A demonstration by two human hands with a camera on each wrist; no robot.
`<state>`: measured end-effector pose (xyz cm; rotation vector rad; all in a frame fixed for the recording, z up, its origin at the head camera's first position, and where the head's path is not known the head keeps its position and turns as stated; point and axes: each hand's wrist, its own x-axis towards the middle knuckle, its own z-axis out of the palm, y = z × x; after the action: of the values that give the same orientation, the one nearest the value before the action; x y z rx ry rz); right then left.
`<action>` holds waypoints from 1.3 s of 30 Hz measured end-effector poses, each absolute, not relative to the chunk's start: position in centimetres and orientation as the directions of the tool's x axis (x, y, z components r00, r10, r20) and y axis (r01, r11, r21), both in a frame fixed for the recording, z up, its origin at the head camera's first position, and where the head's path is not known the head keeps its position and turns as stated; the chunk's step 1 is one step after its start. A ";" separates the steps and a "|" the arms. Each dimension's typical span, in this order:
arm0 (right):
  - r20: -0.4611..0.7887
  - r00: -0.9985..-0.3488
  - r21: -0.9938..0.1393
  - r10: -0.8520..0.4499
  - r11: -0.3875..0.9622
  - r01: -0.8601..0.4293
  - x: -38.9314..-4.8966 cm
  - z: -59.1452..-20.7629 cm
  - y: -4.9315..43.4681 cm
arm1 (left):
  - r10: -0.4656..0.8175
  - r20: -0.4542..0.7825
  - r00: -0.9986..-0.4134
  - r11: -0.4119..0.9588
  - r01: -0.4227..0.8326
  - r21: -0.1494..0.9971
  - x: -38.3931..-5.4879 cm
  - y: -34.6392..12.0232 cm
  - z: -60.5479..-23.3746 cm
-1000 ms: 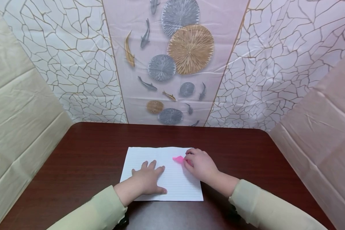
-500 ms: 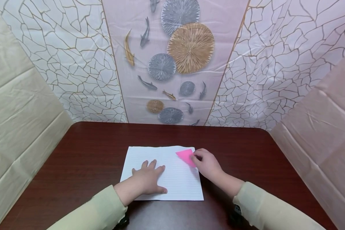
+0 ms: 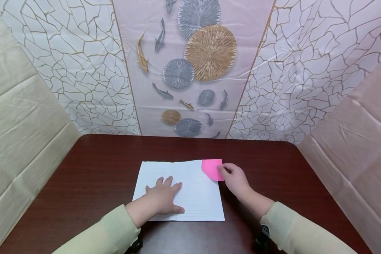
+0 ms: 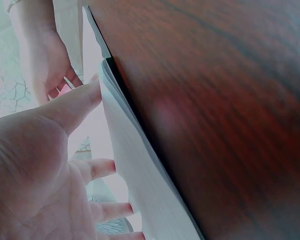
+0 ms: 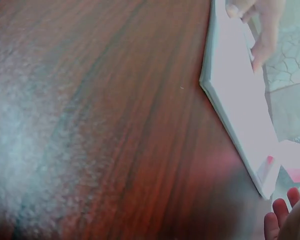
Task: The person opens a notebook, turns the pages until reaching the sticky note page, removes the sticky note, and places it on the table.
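Note:
An open lined notebook (image 3: 190, 197) lies on the table, its white pages facing up. My left hand (image 3: 162, 199) rests on the left page with fingers spread; in the left wrist view its fingertips (image 4: 106, 166) meet the paper. Over the notebook's far right corner, a pink sticky note (image 3: 212, 169) is held by its right edge. My right hand (image 3: 236, 178) pinches that edge between thumb and fingers. In the right wrist view the pink note (image 5: 296, 162) appears beside the page corner, above curled fingertips (image 5: 280, 207).
The dark red-brown wooden table (image 3: 108, 165) extends around the notebook on all sides. Behind it hangs a patterned cloth (image 3: 184, 106) with fish and round leaf shapes. Beige cloth walls (image 3: 352, 148) flank the table's left and right.
My right hand has moved right and slightly away with the pink sticky note, which has turned from crumpled-looking to flat and square at the far right corner. The left hand has stayed put.

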<state>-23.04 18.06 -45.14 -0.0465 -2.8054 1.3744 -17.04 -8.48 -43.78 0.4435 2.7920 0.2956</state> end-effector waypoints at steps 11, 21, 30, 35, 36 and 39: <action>-0.050 -0.991 -0.845 0.126 0.524 0.109 -23.5 -44.1 20.1 | 0.330 -0.262 -0.907 0.935 0.275 0.225 -16.9 -8.5 -43.6; -0.059 -0.991 -0.828 0.120 0.549 0.116 -23.3 -43.6 21.7 | 0.328 -0.250 -0.911 0.935 0.275 0.224 -16.8 -8.7 -43.7; 0.205 -0.971 -0.514 -0.120 0.831 -0.211 -22.6 -43.1 23.4 | 0.343 -0.239 -0.908 0.924 0.280 0.261 -16.6 -9.0 -43.8; 0.351 -0.869 -0.175 -0.349 0.887 -0.426 -22.6 -42.8 24.4 | 0.348 -0.240 -0.906 0.919 0.279 0.280 -16.6 -9.2 -44.2; 0.369 -0.843 -0.113 -0.392 0.881 -0.459 -22.7 -42.8 24.6 | 0.348 -0.241 -0.906 0.919 0.279 0.278 -16.6 -9.2 -44.2; 0.404 -0.764 0.038 -0.504 0.843 -0.536 -22.9 -43.0 25.4 | 0.343 -0.246 -0.906 0.921 0.274 0.276 -16.6 -9.3 -44.3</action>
<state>-22.90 25.42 -42.98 0.7735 -2.6181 0.1114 -16.65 -9.26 -44.32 0.4584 2.7895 0.3408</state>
